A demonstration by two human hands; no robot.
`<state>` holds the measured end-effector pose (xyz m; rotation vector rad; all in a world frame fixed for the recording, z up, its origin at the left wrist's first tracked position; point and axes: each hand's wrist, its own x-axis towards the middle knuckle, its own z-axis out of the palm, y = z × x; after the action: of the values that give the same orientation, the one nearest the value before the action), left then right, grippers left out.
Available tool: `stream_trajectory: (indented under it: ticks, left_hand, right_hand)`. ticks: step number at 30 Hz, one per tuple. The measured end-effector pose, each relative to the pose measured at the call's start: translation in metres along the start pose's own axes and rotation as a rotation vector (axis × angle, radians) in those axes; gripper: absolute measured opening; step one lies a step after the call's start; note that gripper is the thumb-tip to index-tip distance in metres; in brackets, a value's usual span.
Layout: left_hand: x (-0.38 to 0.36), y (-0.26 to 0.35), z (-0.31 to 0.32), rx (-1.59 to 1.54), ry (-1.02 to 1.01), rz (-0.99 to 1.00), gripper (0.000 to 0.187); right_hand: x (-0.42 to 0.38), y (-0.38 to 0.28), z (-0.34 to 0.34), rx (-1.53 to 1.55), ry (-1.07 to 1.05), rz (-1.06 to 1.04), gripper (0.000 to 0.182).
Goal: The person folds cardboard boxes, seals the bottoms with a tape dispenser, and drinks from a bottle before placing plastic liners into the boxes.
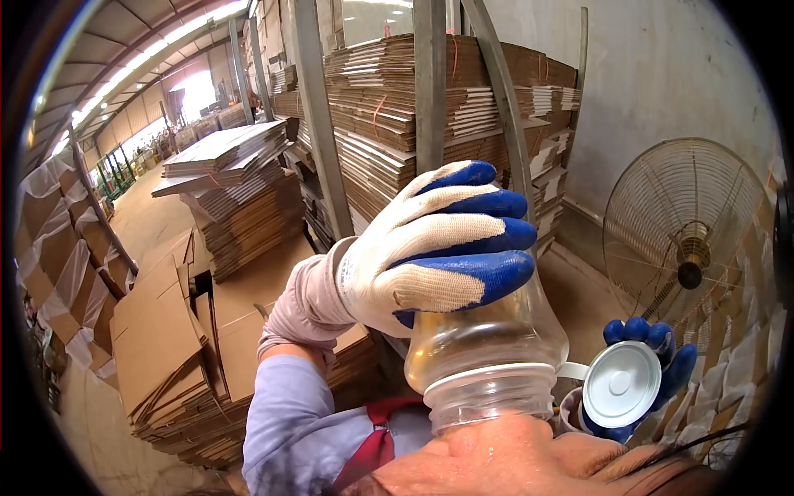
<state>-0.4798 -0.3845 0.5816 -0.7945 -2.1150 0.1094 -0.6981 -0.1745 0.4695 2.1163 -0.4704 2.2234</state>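
Clear plastic bottle (488, 347) tilts mouth-down (nearly upright) in your clenched left hand (438, 248); right hand (653, 364) grips its lid (620, 384).

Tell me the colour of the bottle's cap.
White cap, clearest in the head view.

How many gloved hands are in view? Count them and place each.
2. The left hand, in a white and blue glove, grips the clear bottle at centre. The right hand, lower right, holds the white cap, which mostly hides it.
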Motion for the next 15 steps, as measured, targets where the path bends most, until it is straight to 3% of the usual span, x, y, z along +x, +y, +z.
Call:
stream_trajectory:
  ticks: [9,15]
  left_hand:
    - [0.003,0.006,0.005,-0.019,0.044,-0.024,0.059]
    - [0.006,0.006,0.004,0.012,0.063,0.03,0.053]
  right_hand:
    - [0.003,-0.007,0.004,-0.008,0.026,-0.003,0.106]
    - [0.005,-0.012,0.016,-0.047,0.124,-0.018,0.09]
